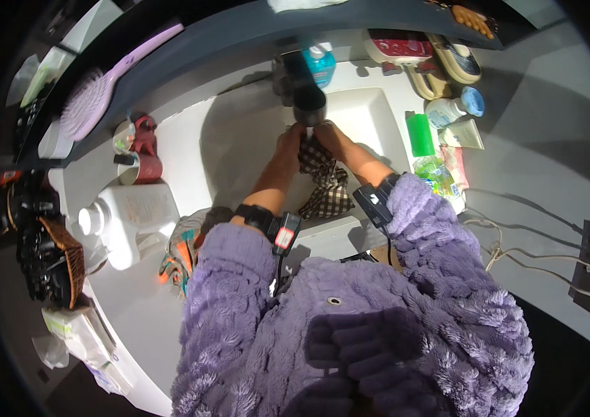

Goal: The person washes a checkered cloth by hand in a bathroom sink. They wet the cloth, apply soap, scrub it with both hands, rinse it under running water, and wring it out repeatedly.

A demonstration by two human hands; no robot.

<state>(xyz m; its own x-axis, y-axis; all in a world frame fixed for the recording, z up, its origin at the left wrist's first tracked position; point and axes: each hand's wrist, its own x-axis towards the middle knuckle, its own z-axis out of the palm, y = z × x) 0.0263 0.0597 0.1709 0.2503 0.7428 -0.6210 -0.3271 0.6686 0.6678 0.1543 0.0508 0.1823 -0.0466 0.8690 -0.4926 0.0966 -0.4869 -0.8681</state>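
Observation:
My left hand (pixel 293 139) and my right hand (pixel 330 136) are close together just below the faucet's spout (pixel 309 104), over the white sink basin (pixel 368 107). Both grip the upper end of a black-and-white checked cloth (pixel 321 167). The cloth hangs down in a bunched, twisted form between my forearms, and its lower end spreads out near the basin's front edge. A small pale patch shows between my hands; whether it is water or cloth I cannot tell. My fingertips are mostly hidden by the faucet and the backs of my hands.
Left of the basin stand a white plastic jug (pixel 141 208), a red cup (pixel 144 169) and a crumpled patterned cloth (pixel 183 247). Behind is a blue soap bottle (pixel 321 68). At right lie a green block (pixel 420 135), a tube (pixel 464 134) and a cable (pixel 524 255). A lilac hairbrush (pixel 99 96) rests on the shelf.

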